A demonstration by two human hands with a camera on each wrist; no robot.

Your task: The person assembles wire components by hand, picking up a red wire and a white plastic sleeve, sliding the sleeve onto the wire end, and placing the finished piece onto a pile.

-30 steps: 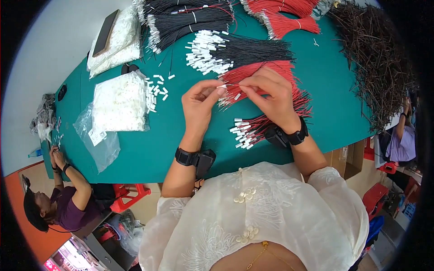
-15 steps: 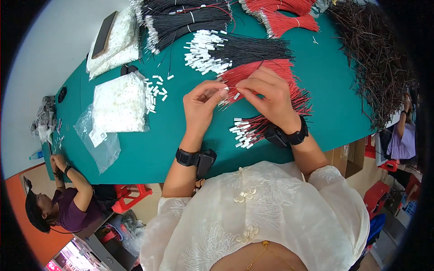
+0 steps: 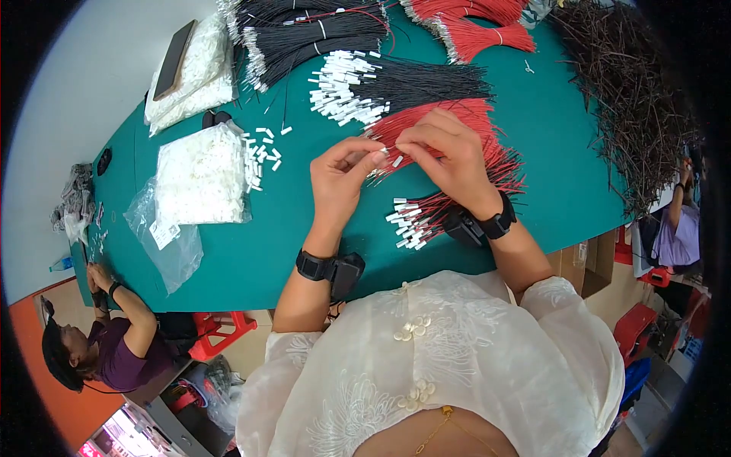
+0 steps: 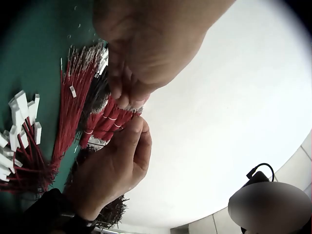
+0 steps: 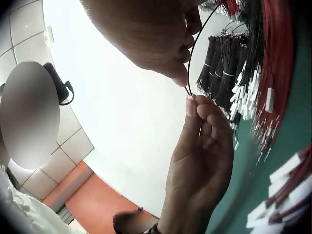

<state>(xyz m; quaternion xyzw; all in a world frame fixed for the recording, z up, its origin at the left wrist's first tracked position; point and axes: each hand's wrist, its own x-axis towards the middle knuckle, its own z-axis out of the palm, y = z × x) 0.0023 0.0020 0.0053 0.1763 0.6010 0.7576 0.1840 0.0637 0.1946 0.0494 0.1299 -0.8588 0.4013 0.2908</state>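
Thumb and fingertips of my left hand (image 3: 339, 175) pinch a small white connector housing (image 5: 190, 97), mostly covered by the fingers. My right hand (image 3: 461, 164) pinches a thin black wire (image 5: 190, 58) that curves down to the housing in the right wrist view. Both hands' fingertips almost meet, held over a spread of red wires (image 3: 457, 114). One loose white housing (image 3: 397, 161) lies on those red wires. Just beyond are black wires (image 3: 434, 82) with white housings (image 3: 346, 84) on their left ends. Nearer my body, red and dark wires carry white housings (image 3: 409, 228).
Left on the green table (image 3: 282, 251) sit a bag of white housings (image 3: 202, 175) and scattered loose ones (image 3: 263, 156). Tied black bundles (image 3: 320, 42) and red bundles (image 3: 495, 42) lie at the back. A dark wire heap (image 3: 632, 107) covers the right side. Another person (image 3: 114, 343) sits at left.
The gap between my hands has narrowed: the left fingertips moved slightly right and the right fingertips slightly left, so the wire stretch seen between them earlier is now hardly visible.
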